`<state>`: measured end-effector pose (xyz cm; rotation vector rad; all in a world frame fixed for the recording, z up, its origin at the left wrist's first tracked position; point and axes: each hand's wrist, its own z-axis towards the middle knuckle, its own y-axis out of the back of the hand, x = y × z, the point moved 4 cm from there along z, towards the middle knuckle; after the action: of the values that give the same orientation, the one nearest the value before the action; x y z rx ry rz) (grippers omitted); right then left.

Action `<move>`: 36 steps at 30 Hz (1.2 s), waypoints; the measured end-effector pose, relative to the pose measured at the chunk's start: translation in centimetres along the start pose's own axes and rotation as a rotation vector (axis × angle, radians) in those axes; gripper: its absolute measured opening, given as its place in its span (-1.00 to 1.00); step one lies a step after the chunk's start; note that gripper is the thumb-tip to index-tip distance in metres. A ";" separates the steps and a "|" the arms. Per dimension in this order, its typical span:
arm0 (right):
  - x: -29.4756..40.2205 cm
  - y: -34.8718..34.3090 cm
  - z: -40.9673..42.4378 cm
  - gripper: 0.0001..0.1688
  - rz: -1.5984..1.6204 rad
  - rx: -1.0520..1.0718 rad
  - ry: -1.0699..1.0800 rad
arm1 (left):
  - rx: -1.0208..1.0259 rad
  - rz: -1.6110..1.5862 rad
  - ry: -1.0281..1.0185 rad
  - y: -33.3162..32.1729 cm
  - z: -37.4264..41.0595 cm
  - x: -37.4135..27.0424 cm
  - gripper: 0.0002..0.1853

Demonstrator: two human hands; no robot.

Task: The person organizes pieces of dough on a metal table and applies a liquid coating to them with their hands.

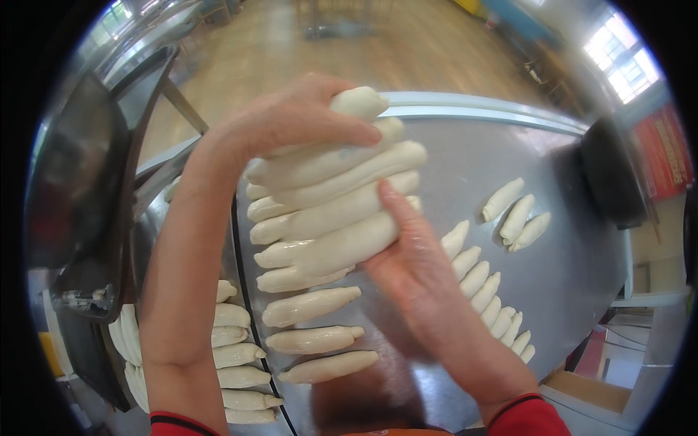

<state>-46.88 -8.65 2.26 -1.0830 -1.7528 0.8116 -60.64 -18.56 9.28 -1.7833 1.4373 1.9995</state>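
Observation:
Several long rolls of pale dough (pixel 338 213) are lifted side by side between my two hands. My left hand (pixel 300 117) wraps over the far end of the bunch, its thumb lying along one roll. From the near side my right hand (pixel 411 256) presses the bunch, with its thumb on the upper surface and its fingers partly hidden beneath. Below them, a column of shiny dough rolls (pixel 312 306) lies on the metal worktable (pixel 436 163); its upper part is partly covered by the held rolls.
A slanted row of dough rolls (pixel 474 279) lies beyond my right wrist, with three rolls (pixel 514 218) farther right. More rolls (pixel 240 355) lie left of a dark gap. A black container (pixel 611 171) stands right; dark metal trays (pixel 87 185) rise at the left.

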 end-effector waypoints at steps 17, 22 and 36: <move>-3.5 6.1 -1.6 -0.33 -1.149 -0.004 0.342 | -0.440 0.899 0.062 -6.8 -4.8 12.8 -0.40; -5.8 4.7 4.8 -0.18 -1.696 0.038 0.719 | -0.369 1.031 0.043 -8.5 -4.0 11.4 -0.40; -5.9 3.6 12.1 -0.05 -1.997 0.157 0.729 | -0.578 0.706 0.122 -6.2 -8.4 16.1 -0.38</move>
<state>-55.59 -13.48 -7.55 0.6606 -1.2050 -0.6473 -55.69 -28.63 -6.23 -1.7486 1.8567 2.9489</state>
